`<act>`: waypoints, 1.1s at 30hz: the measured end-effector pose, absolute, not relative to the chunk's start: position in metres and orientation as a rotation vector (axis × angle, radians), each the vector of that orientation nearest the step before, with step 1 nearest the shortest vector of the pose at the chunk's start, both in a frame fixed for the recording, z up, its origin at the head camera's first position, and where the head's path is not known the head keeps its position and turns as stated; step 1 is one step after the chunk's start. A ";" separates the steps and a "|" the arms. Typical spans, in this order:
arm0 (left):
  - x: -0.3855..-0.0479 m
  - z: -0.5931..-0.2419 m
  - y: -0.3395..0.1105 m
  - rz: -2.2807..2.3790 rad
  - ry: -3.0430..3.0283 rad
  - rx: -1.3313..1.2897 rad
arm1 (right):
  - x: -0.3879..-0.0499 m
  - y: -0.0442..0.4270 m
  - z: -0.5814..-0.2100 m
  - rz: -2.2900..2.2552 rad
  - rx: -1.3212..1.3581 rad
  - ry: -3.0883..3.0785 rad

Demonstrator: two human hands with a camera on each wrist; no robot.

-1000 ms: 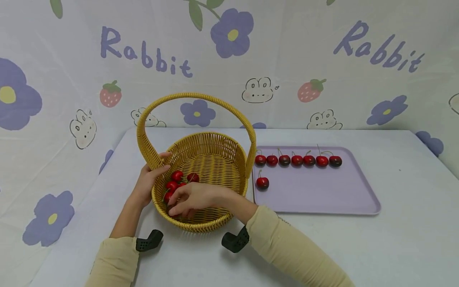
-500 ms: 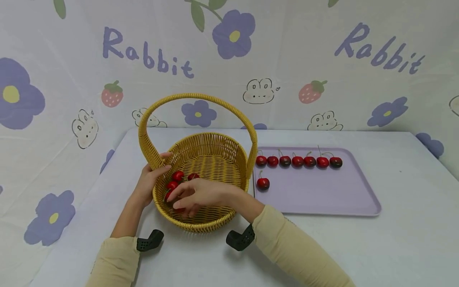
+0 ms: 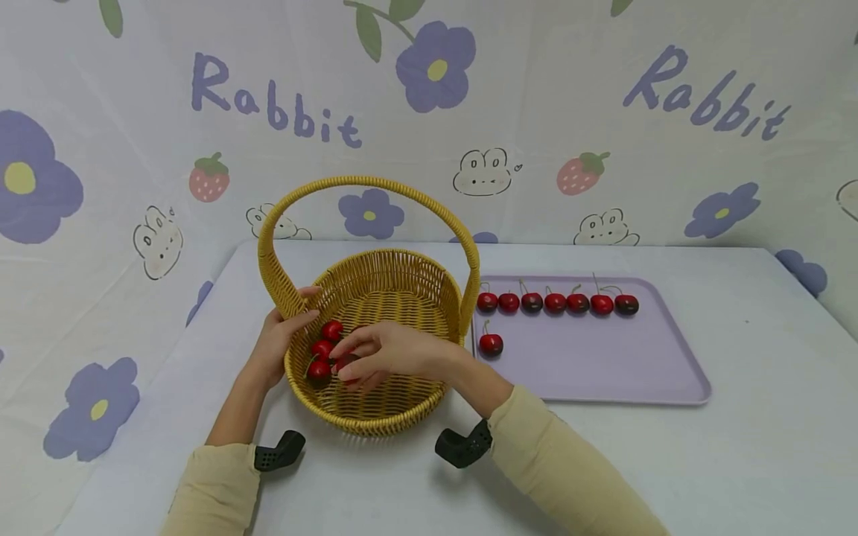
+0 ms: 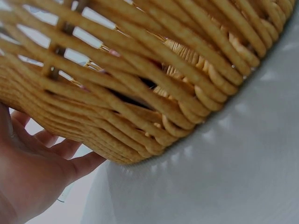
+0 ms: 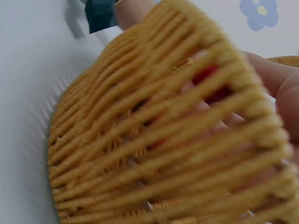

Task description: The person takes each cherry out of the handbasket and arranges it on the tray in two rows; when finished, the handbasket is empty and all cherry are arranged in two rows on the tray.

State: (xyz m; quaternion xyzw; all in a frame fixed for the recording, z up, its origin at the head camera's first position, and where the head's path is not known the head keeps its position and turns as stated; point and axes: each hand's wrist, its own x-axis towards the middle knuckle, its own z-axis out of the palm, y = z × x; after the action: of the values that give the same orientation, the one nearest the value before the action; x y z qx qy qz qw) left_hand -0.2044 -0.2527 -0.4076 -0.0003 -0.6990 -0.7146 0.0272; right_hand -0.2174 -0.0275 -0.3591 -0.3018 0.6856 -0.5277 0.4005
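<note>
A yellow woven basket with a tall arched handle stands left of the middle of the table. My left hand holds its left side by the handle's base, with the thumb over the rim; the left wrist view has the fingers against the weave. Inside the basket my right hand pinches a dark red cherry, partly covered by the fingers. Just left of it lie loose cherries, the nearest a dark red cherry with a stem. Through the weave, the right wrist view shows red fruit.
A lilac tray lies right of the basket. Along its back edge runs a row of several cherries, and a single cherry sits in front at the left. A patterned cloth hangs behind the table.
My right hand has shifted right and slightly up within the basket, bringing a cherry along and uncovering another at the left. The left hand keeps its place on the basket.
</note>
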 end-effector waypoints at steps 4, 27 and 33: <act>-0.204 -0.407 -0.253 -2.203 -2.160 -0.008 | -0.218 -0.018 -0.355 -1.326 -0.752 1.794; -0.205 -0.409 -0.254 -2.211 -2.157 -0.009 | -0.211 0.054 -0.338 -1.361 -0.906 2.021; -0.206 -0.410 -0.254 -2.215 -2.148 -0.020 | -0.208 0.081 -0.333 -1.403 -0.949 2.030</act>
State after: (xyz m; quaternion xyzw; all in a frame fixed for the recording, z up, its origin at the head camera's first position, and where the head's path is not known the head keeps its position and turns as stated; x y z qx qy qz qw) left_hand -0.2057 -0.2535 -0.4097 -0.0066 -0.6960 -0.7175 0.0281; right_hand -0.2083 0.0809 -0.3330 -0.3480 0.7441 -0.5142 0.2464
